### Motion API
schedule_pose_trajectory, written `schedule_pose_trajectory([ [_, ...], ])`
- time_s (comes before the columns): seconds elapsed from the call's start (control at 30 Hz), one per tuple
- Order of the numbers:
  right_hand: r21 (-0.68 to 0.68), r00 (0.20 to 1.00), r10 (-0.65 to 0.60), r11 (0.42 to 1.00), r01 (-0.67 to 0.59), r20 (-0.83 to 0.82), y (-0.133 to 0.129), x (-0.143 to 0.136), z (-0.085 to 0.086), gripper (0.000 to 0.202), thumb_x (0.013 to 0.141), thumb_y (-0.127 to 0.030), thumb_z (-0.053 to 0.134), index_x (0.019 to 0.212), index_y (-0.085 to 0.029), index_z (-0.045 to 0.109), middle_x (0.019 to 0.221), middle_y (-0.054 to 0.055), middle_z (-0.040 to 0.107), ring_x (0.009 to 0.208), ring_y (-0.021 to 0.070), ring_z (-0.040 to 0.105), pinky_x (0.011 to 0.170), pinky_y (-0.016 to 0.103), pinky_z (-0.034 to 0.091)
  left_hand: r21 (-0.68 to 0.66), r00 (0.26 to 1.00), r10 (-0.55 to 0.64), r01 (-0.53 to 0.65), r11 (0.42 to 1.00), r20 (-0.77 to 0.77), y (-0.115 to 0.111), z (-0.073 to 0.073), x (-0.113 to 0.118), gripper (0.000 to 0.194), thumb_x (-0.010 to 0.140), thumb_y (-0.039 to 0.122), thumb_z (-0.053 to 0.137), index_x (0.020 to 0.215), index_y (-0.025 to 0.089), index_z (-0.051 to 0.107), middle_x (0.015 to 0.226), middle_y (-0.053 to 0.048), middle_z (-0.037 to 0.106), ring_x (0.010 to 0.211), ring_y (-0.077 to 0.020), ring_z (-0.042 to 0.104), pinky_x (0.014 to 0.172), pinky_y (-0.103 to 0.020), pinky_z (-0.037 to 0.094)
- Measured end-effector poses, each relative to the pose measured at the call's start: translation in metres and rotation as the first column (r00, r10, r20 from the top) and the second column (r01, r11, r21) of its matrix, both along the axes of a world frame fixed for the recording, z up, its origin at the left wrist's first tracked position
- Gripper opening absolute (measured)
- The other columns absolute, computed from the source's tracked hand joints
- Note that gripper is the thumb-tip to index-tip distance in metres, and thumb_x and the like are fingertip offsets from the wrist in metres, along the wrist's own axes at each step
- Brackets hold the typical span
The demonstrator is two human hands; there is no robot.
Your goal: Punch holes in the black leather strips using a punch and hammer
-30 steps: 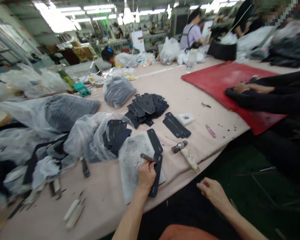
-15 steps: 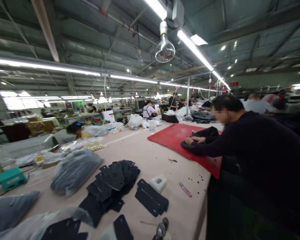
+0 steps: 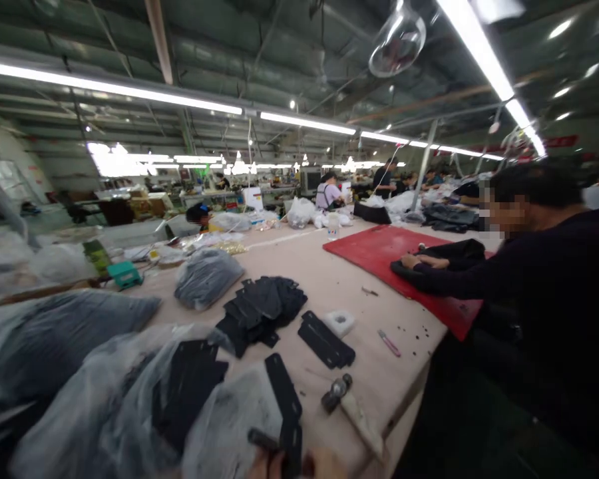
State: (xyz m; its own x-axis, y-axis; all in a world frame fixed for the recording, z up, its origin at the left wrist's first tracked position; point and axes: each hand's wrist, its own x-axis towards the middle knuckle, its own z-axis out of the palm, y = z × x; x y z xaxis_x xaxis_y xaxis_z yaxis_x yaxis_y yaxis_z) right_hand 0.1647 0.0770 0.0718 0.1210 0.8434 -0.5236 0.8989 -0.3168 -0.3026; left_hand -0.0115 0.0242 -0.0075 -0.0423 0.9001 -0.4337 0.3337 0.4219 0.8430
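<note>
At the bottom edge, my left hand (image 3: pixel 267 464) shows only its fingers, closed at a short dark rod-like piece (image 3: pixel 262 439). Close beside it, my right hand (image 3: pixel 324 464) is cut off and smeared by motion. Between and above them are black flat strips (image 3: pixel 283 386) with slots, lying partly on a pale block (image 3: pixel 234 416) with a rounded outline. A ball-peen hammer (image 3: pixel 362 426) with a light handle rests to the right, its metal head pointing away. Farther up lie more black strips (image 3: pixel 326 340) and a heap of black cut pieces (image 3: pixel 264 306).
Plastic bags of dark material (image 3: pixel 70 339) fill the left side. A white block with a hole (image 3: pixel 339 322), a pink-handled small tool (image 3: pixel 389 343) and black bits lie on the table (image 3: pixel 299 253). At right, a co-worker (image 3: pixel 544 259) bends over dark fabric on a red mat (image 3: pixel 369 246).
The view has tilted down and swung left. My hands have come in at the bottom edge, and the hammer and near strips show more fully.
</note>
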Motion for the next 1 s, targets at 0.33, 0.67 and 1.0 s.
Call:
schedule_pose_trajectory([
  [0.33, -0.491, 0.976, -0.171, 0.867, 0.084, -0.135, -0.014, -0.028, -0.04, 0.009, 0.072, -0.019, 0.061, 0.071, -0.012, 0.055, 0.064, 0.0, 0.053, 0.062, 0.0097, 0.046, 0.057, 0.022, 0.03, -0.225, 0.99, 0.143, -0.135, 0.965, 0.017, -0.026, 0.018, -0.011, 0.028, 0.085, 0.032, 0.05, 0.093, 0.013, 0.069, 0.089, -0.009, 0.069, 0.083, -0.0184, 0.065, 0.078, -0.029, 0.05],
  [0.67, -0.364, 0.968, -0.153, 0.929, 0.073, -0.198, 0.007, -0.043, -0.072, 0.013, 0.08, -0.023, 0.059, 0.086, -0.011, 0.061, 0.08, 0.004, 0.061, 0.073, 0.0111, 0.052, 0.069, 0.024, 0.037, -0.2, 0.987, 0.088, -0.06, 0.978, 0.135, -0.026, 0.014, -0.012, 0.021, 0.084, 0.023, 0.053, 0.094, 0.014, 0.069, 0.094, -0.006, 0.069, 0.087, -0.0157, 0.066, 0.082, -0.028, 0.053],
  [1.0, -0.169, 0.952, -0.038, 0.985, -0.015, -0.302, -0.078, -0.024, -0.009, 0.035, 0.079, -0.021, 0.062, 0.113, -0.014, 0.065, 0.087, 0.005, 0.056, 0.077, 0.0143, 0.051, 0.074, 0.027, 0.042, -0.19, 0.98, 0.06, -0.023, 0.982, 0.191, -0.029, 0.018, -0.015, 0.021, 0.087, 0.023, 0.053, 0.098, 0.014, 0.069, 0.1, -0.005, 0.07, 0.096, -0.0139, 0.066, 0.09, -0.028, 0.053],
])
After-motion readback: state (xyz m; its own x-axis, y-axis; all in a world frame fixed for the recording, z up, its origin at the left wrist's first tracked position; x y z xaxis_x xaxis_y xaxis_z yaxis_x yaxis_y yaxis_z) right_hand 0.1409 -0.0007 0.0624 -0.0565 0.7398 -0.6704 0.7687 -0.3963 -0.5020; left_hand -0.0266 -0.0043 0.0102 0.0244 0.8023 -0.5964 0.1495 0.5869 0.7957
